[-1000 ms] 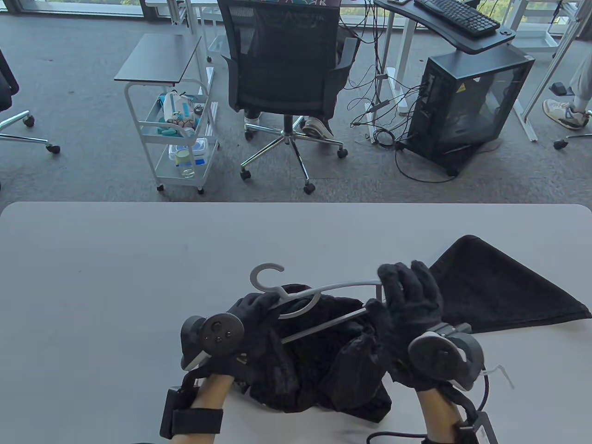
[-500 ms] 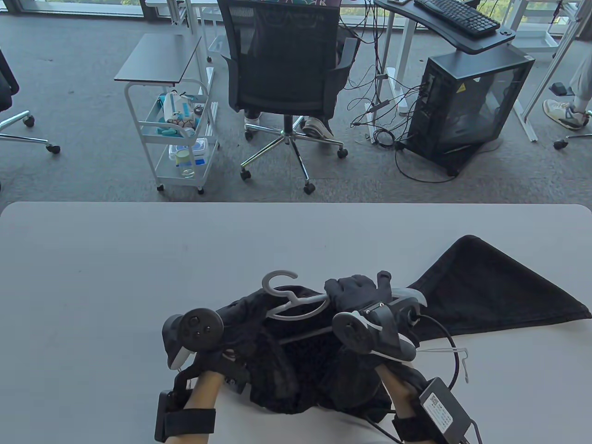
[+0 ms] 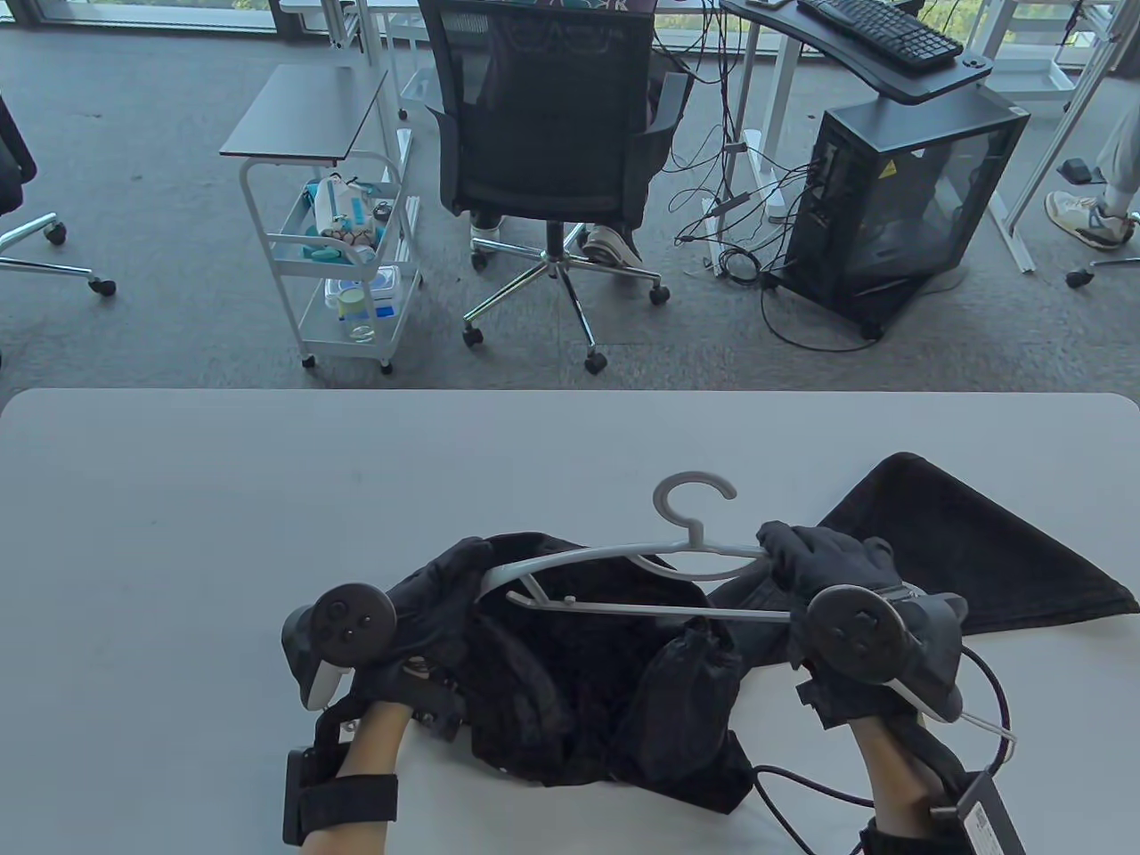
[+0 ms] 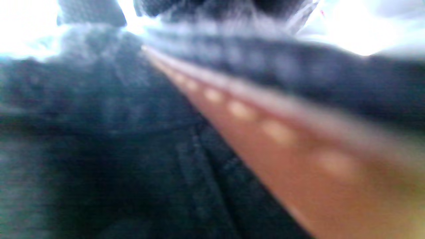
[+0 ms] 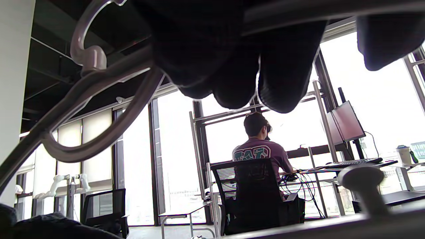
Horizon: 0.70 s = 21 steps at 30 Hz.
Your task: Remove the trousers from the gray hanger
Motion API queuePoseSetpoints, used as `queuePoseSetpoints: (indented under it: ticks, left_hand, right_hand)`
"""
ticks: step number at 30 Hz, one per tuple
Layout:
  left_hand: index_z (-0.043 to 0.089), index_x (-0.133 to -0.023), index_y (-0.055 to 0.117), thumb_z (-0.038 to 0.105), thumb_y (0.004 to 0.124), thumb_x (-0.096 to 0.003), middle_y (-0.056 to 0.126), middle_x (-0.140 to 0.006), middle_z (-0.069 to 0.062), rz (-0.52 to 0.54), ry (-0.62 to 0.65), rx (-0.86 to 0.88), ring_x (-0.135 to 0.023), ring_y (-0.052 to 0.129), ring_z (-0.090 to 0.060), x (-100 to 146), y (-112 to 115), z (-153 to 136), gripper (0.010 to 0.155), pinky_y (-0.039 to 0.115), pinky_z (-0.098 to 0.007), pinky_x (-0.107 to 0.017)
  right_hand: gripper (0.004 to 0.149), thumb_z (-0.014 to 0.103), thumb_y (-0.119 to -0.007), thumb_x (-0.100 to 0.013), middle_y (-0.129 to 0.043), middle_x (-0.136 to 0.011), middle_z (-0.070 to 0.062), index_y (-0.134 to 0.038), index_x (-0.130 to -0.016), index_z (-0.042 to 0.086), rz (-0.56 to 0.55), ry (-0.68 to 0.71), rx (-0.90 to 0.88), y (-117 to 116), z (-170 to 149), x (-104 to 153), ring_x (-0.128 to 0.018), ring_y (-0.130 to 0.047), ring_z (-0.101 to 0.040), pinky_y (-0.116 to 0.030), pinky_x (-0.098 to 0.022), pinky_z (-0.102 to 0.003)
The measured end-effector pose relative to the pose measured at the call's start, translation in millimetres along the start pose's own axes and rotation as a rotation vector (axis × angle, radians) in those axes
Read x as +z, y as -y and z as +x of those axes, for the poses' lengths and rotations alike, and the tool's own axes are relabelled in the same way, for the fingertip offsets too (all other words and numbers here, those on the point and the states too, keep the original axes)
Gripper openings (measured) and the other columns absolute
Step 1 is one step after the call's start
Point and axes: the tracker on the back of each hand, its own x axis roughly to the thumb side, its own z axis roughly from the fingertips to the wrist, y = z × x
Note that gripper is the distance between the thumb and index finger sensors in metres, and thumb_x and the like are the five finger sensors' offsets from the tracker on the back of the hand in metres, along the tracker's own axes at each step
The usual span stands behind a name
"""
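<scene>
Right hand (image 3: 824, 561): we saw its fingers curled round the gray hanger's (image 3: 623, 557) right shoulder.
Left hand (image 3: 427, 592): pressed into the trousers (image 3: 579, 686), grip unclear to us.
Progress: we judged the hanger nearly free; trousers bunched on the tabletop (image 3: 267, 499).

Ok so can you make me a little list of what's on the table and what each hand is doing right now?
hanger: gray hanger, hook pointing away from the person, lying over the trousers
trousers: black trousers, bunched in a heap under the hanger
left hand: left hand on the trousers at the hanger's left end; its grip is hidden
right hand: right hand grips the hanger's right end
other cloth: black cloth, flat on the table behind the right hand
table: white table
left wrist view: too blurred to read
</scene>
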Motion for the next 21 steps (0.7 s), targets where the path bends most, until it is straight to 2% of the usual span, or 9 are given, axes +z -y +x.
queuePoseSetpoints:
  ticks: [2,5,8,12,16,21]
  left_hand:
    - [0.035,-0.099,0.073,0.04,0.07,-0.0564,0.096,-0.093,0.004,0.009,-0.02,-0.011,-0.087,0.098,-0.031,-0.5,-1.5,-4.0,0.043,0.086,-0.056,-0.052]
    - [0.037,-0.1,0.072,0.042,0.069,-0.0567,0.092,-0.096,-0.001,0.012,-0.035,0.004,-0.088,0.093,-0.039,-2.0,-0.8,-9.2,0.044,0.081,-0.059,-0.053]
    - [0.032,-0.109,0.059,0.054,0.068,-0.0542,0.079,-0.107,-0.017,-0.01,-0.047,-0.055,-0.092,0.078,-0.053,-0.1,-1.0,-9.7,0.06,0.072,-0.067,-0.055]
    - [0.029,-0.114,0.052,0.061,0.064,-0.0537,0.06,-0.117,-0.024,-0.04,-0.034,-0.111,-0.098,0.057,-0.066,9.1,-4.6,-9.2,0.069,0.059,-0.077,-0.057]
    - [0.03,-0.116,0.044,0.064,0.06,-0.0543,0.049,-0.121,-0.024,-0.061,-0.042,-0.217,-0.101,0.043,-0.068,18.4,-9.6,-6.3,0.072,0.048,-0.082,-0.058]
    - [0.03,-0.117,0.041,0.064,0.057,-0.0545,0.044,-0.123,-0.025,-0.084,-0.059,-0.294,-0.102,0.037,-0.069,24.5,-7.1,-6.6,0.073,0.043,-0.084,-0.058]
  right_hand:
    - [0.048,0.027,-0.083,-0.039,-0.095,-0.076,-0.003,-0.087,-0.086,0.021,-0.028,-0.078,-0.019,3.6,-12.2,5.4,-0.07,-0.1,-0.034,-0.079,-0.047,-0.066]
    - [0.049,0.025,-0.083,-0.04,-0.094,-0.077,-0.006,-0.085,-0.088,0.018,-0.024,-0.237,-0.193,-3.1,-37.1,14.2,-0.068,-0.1,-0.036,-0.082,-0.045,-0.063]
    - [0.051,0.023,-0.082,-0.041,-0.092,-0.079,-0.009,-0.081,-0.091,0.013,0.004,-0.393,-0.376,-24.0,-63.1,25.2,-0.065,-0.102,-0.038,-0.086,-0.043,-0.058]
    - [0.055,0.019,-0.082,-0.041,-0.089,-0.083,-0.011,-0.076,-0.095,0.011,0.052,-0.63,-0.575,-64.1,-96.8,42.8,-0.063,-0.102,-0.039,-0.089,-0.04,-0.053]
    - [0.057,0.018,-0.082,-0.041,-0.088,-0.084,-0.013,-0.073,-0.096,0.008,0.112,-0.785,-0.55,-100.1,-118.9,59.8,-0.061,-0.103,-0.039,-0.091,-0.038,-0.051]
    - [0.06,0.018,-0.082,-0.043,-0.085,-0.085,-0.018,-0.065,-0.098,0.001,0.325,-0.901,-0.467,-132.3,-134.6,65.2,-0.058,-0.105,-0.039,-0.094,-0.034,-0.047]
